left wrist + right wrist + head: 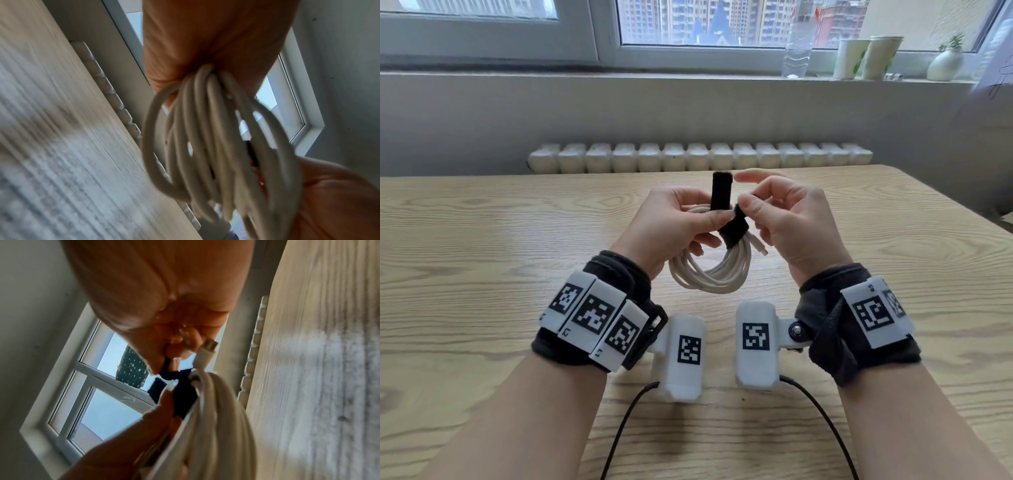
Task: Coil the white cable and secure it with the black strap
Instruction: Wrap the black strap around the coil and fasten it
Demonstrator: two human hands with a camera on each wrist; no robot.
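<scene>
Holding the work clear of the wooden table [482, 240], both hands meet at mid-frame in the head view. The white cable [717, 270] is already wound into a multi-turn coil. Its upper arc is clamped inside the left hand [671, 222], thumb on the near side and fingers curled behind; the rest of the loop hangs free below that grip, between the two wrists, not touching the table.

The black strap [732, 231] is wrapped around the bundled strands at the coil's upper right, just beside the left thumb tip. One end of the strap stands upright above the left hand's fingers. The other end is pinched between thumb and forefinger of the right hand [787, 219], with the remaining right fingers loosely curled. The strap ends are not yet pressed together.

A white connector end [763, 250] of the cable projects from the bundle below the strap, toward the right palm. The right wrist view confirms this plug [207, 350] lying just beside the pinching fingers, with the strap [183, 395] dark behind the strands.

The left wrist view is blurred; it shows the coil [216, 146] hanging from the closed left hand [216, 40].

A radiator [698, 157] stands beyond the far table edge.
</scene>
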